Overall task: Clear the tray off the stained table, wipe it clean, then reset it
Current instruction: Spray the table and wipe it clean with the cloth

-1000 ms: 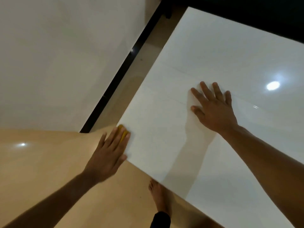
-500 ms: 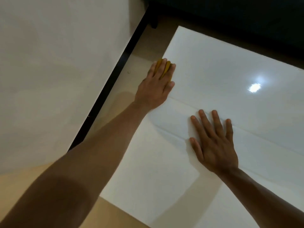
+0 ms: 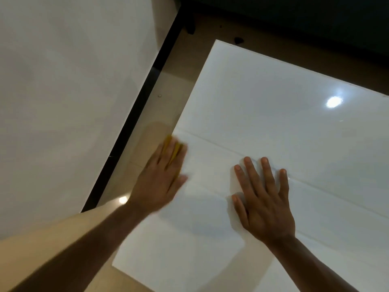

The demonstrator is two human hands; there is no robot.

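Note:
A glossy white table (image 3: pixel 284 123) fills the right of the view, with a faint seam across its top. My left hand (image 3: pixel 162 180) lies flat along the table's left edge and presses a yellow cloth (image 3: pixel 171 149) against it; the hand is motion-blurred. Only a strip of the cloth shows between and past the fingers. My right hand (image 3: pixel 263 201) rests flat on the tabletop with its fingers spread, holding nothing. No tray is in view.
Beige floor (image 3: pixel 160 106) runs along the table's left side. A white wall (image 3: pixel 63 91) with a black baseboard (image 3: pixel 134 123) stands to the left. Dark furniture (image 3: pixel 294 17) lies beyond the table's far edge.
My left hand with the yellow cloth went from the near left corner up to the far left edge, then came back toward me along that edge. My right hand stays planted.

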